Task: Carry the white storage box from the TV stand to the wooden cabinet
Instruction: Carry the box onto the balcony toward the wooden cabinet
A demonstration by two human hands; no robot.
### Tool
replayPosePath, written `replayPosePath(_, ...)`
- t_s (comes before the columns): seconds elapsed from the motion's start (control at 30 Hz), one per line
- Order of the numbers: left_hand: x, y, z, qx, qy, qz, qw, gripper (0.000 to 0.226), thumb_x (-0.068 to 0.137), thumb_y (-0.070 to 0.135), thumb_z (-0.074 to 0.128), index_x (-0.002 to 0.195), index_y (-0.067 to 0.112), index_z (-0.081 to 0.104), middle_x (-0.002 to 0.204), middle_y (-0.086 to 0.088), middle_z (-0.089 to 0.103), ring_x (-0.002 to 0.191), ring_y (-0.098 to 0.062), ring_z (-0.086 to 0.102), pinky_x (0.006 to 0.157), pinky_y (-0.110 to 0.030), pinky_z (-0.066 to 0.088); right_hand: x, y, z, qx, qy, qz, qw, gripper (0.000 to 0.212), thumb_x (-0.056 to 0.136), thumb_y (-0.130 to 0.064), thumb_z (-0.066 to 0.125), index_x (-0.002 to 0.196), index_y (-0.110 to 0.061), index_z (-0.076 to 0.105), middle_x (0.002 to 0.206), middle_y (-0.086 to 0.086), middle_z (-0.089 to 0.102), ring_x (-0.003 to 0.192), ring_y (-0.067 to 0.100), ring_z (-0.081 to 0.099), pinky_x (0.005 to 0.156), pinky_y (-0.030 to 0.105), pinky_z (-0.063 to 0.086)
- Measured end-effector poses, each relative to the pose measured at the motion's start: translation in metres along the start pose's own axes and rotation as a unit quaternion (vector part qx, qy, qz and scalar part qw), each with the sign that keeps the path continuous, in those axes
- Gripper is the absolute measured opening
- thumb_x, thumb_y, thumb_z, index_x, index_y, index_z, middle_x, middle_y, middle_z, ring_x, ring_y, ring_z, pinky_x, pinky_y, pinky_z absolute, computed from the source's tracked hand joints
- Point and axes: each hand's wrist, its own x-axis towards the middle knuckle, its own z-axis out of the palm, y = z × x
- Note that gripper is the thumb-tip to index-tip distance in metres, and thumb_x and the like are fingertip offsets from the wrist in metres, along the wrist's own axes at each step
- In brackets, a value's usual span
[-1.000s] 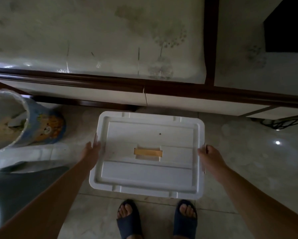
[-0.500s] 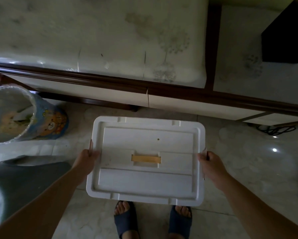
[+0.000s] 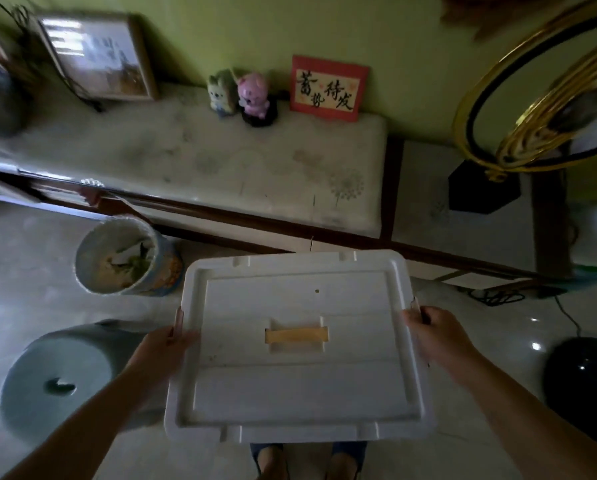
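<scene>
Carry step under way. White storage box (image 3: 299,348) is up off the floor, lid level, held in front of me just near of the TV stand (image 3: 200,161). My left hand (image 3: 158,351) clamps its left edge, my right hand (image 3: 435,336) clamps the right edge, fingers wrapped under the rim. Bin (image 3: 127,256) sits on the floor far-left of the box, round stool (image 3: 58,372) near-left. Wooden cabinet not in view. Next, I reckon: turn away from the stand, keep the box level, step clear of bin and stool.
</scene>
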Motion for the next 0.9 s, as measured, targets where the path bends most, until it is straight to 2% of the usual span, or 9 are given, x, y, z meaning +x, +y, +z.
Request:
replayPosePath(0.07, -0.028, 0.012, -0.031, -0.028, 0.002, 0.012, 1.0, 0.019, 0.086, 0.028, 0.068, 0.081, 0.01, 0.07, 0.079, -0.015, 0.069, 0.072, -0.033, 0.064, 0.072, -0.041, 0.054, -0.028, -0.028, -0.023, -0.006, 0.01, -0.015, 1.0, 0.036, 0.094, -0.044, 0.052, 0.084, -0.013, 0.068, 0.074, 0.015, 0.069, 0.06, 0.022, 0.064, 0.052, 0.026, 0.049)
replayPosePath(0.2, -0.085, 0.038, -0.09, -0.069, 0.023, 0.028, 0.997, 0.015, 0.082, 0.024, 0.072, 0.073, 0.012, 0.069, 0.069, -0.011, 0.066, 0.061, -0.027, 0.059, 0.059, -0.032, 0.047, -0.084, -0.086, -0.068, -0.007, 0.023, -0.045, 0.999, 0.035, 0.092, -0.047, 0.055, 0.082, -0.018, 0.07, 0.076, 0.009, 0.072, 0.07, 0.024, 0.069, 0.056, 0.028, 0.051)
replayPosePath(0.37, -0.159, 0.072, -0.163, -0.112, 0.057, 0.062, 0.99, 0.027, 0.084, 0.034, 0.069, 0.068, 0.012, 0.071, 0.04, 0.006, 0.061, 0.044, -0.015, 0.055, 0.046, -0.023, 0.043, -0.153, -0.16, -0.117, 0.027, 0.055, -0.075, 0.995, 0.037, 0.089, -0.042, 0.061, 0.091, -0.008, 0.074, 0.085, 0.017, 0.075, 0.082, 0.032, 0.071, 0.079, 0.042, 0.056)
replayPosePath(0.47, -0.208, 0.093, -0.205, -0.155, 0.077, 0.097, 0.98, 0.029, 0.086, 0.039, 0.065, 0.073, 0.014, 0.073, 0.054, 0.001, 0.067, 0.052, -0.019, 0.059, 0.047, -0.025, 0.044, -0.194, -0.205, -0.144, 0.05, 0.063, -0.097, 0.992, 0.037, 0.089, -0.039, 0.063, 0.092, -0.003, 0.073, 0.09, 0.023, 0.074, 0.086, 0.037, 0.071, 0.081, 0.044, 0.057)
replayPosePath(0.57, -0.254, 0.11, -0.244, -0.204, 0.095, 0.142, 0.964, 0.028, 0.089, 0.038, 0.061, 0.078, 0.014, 0.072, 0.072, -0.012, 0.07, 0.062, -0.028, 0.061, 0.056, -0.03, 0.045, -0.235, -0.248, -0.166, 0.069, 0.066, -0.124, 0.988, 0.035, 0.086, -0.04, 0.066, 0.088, -0.005, 0.072, 0.086, 0.015, 0.076, 0.081, 0.031, 0.073, 0.079, 0.046, 0.06)
replayPosePath(0.67, -0.282, 0.125, -0.273, -0.257, 0.106, 0.162, 0.947, 0.032, 0.088, 0.038, 0.063, 0.085, 0.008, 0.073, 0.08, -0.015, 0.074, 0.072, -0.032, 0.067, 0.067, -0.036, 0.053, -0.262, -0.284, -0.181, 0.066, 0.077, -0.163, 0.982, 0.031, 0.086, -0.041, 0.067, 0.074, -0.012, 0.069, 0.076, 0.007, 0.072, 0.071, 0.022, 0.068, 0.065, 0.033, 0.052)
replayPosePath(0.77, -0.31, 0.134, -0.3, -0.302, 0.118, 0.172, 0.93, 0.035, 0.086, 0.04, 0.064, 0.085, 0.006, 0.074, 0.076, -0.013, 0.077, 0.076, -0.035, 0.071, 0.071, -0.041, 0.057, -0.282, -0.315, -0.192, 0.075, 0.09, -0.196, 0.974, 0.046, 0.087, -0.04, 0.068, 0.092, 0.006, 0.071, 0.084, 0.015, 0.074, 0.079, 0.026, 0.07, 0.067, 0.033, 0.05)
replayPosePath(0.8, -0.319, 0.137, -0.308, -0.316, 0.121, 0.172, 0.925, 0.037, 0.085, 0.041, 0.064, 0.085, 0.005, 0.074, 0.076, -0.016, 0.077, 0.077, -0.037, 0.071, 0.071, -0.044, 0.059, -0.288, -0.323, -0.194, 0.076, 0.092, -0.208, 0.971, 0.05, 0.087, -0.04, 0.068, 0.098, 0.009, 0.069, 0.08, 0.015, 0.074, 0.073, 0.024, 0.069, 0.065, 0.034, 0.052)
replayPosePath(0.9, -0.344, 0.143, -0.328, -0.346, 0.129, 0.171, 0.913, 0.045, 0.084, 0.045, 0.064, 0.094, 0.003, 0.073, 0.089, -0.025, 0.074, 0.085, -0.044, 0.07, 0.079, -0.06, 0.056, -0.303, -0.342, -0.198, 0.081, 0.088, -0.236, 0.964, 0.043, 0.087, -0.039, 0.067, 0.093, 0.004, 0.074, 0.075, 0.014, 0.075, 0.069, 0.029, 0.071, 0.068, 0.043, 0.057)
